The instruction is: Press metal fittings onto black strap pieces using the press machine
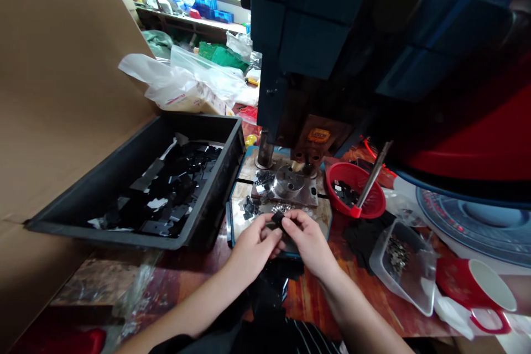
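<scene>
**Black piece in the fingers, front of press**

Right hand [307, 238] pinches the black piece [277, 218] between thumb and fingertip. Left hand [259, 238] half curled alongside; fingers overlap, can't tell if it grips too. Piece is over the press bed's [237, 211] near edge, underside hidden. Shiny bits [286, 208] just past it, too small to make out. Round steel die [286, 182] beyond. Sides tight: black tray [207, 199] just left of bed, red basket [378, 199] just right. Blue press head [307, 38] overhangs, top cut off.
</scene>
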A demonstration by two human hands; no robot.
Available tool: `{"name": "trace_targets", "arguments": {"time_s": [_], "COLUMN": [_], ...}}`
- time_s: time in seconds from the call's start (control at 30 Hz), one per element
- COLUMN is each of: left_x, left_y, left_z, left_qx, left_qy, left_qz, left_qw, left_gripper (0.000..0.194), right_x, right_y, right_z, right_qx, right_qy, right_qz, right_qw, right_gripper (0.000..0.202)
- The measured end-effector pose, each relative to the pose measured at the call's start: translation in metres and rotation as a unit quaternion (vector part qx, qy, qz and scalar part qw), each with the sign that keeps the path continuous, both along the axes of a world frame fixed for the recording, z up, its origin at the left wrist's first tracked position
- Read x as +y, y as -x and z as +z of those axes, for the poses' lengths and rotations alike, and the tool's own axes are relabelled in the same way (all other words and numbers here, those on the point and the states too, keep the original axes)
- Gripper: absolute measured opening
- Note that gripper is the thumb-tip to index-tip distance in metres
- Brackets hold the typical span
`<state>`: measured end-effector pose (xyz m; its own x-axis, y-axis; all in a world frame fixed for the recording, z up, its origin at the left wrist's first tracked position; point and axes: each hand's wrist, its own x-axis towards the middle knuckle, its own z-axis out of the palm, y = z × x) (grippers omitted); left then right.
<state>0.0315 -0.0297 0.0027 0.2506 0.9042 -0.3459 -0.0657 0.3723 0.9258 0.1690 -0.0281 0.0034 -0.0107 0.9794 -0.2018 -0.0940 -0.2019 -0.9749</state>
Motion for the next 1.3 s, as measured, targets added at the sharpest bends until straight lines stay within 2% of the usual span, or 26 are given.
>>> {"name": "trace_targets", "arguments": {"time_s": [0.07,0.13,0.27,0.37,0.5,0.57,0.67,0.77,0.97,1.3], "left_x": [0.003,0.008,0.023,0.039,0.067,0.083,0.103,0.115,0.125,0.128], "left_y": [0.003,0.006,0.010,0.009,0.002,-0.005,-0.013,-0.018,-0.022,-0.023], "left_z": [0.002,0.007,0.013,0.010,0.009,0.010,0.011,0.008,0.001,0.004], "left_qx": [0.054,0.069,0.091,0.135,0.170,0.209,0.242,0.252,0.255,0.254], "left_qy": [-0.077,-0.130,-0.178,-0.199,-0.269,-0.311,-0.336,-0.347,-0.349,-0.366], "left_qz": [0.030,0.054,0.037,0.044,0.069,0.080,0.088,0.086,0.062,0.027], "left_qw": [0.995,0.988,0.979,0.970,0.946,0.924,0.906,0.899,0.900,0.895], "left_gripper": [0.034,0.033,0.032,0.024,0.022,0.020,0.015,0.014,0.022,0.024], "right_x": [0.004,0.007,0.008,0.014,0.041,0.059,0.081,0.092,0.096,0.102], "right_y": [-0.001,-0.002,-0.005,-0.011,-0.024,-0.028,-0.031,-0.032,-0.033,-0.033], "right_z": [0.002,0.003,0.004,0.005,0.006,0.006,0.004,-0.001,-0.003,-0.009], "right_qx": [-0.032,-0.048,-0.082,-0.148,-0.308,-0.350,-0.376,-0.359,-0.312,-0.280], "right_qy": [0.007,0.016,0.013,-0.064,-0.207,-0.244,-0.256,-0.245,-0.230,-0.202], "right_qz": [0.004,0.013,0.028,0.007,-0.066,-0.095,-0.119,-0.126,-0.112,-0.119], "right_qw": [0.999,0.999,0.996,0.987,0.926,0.900,0.883,0.892,0.915,0.931], "right_gripper": [0.034,0.037,0.038,0.032,0.020,0.018,0.018,0.018,0.020,0.023]}}
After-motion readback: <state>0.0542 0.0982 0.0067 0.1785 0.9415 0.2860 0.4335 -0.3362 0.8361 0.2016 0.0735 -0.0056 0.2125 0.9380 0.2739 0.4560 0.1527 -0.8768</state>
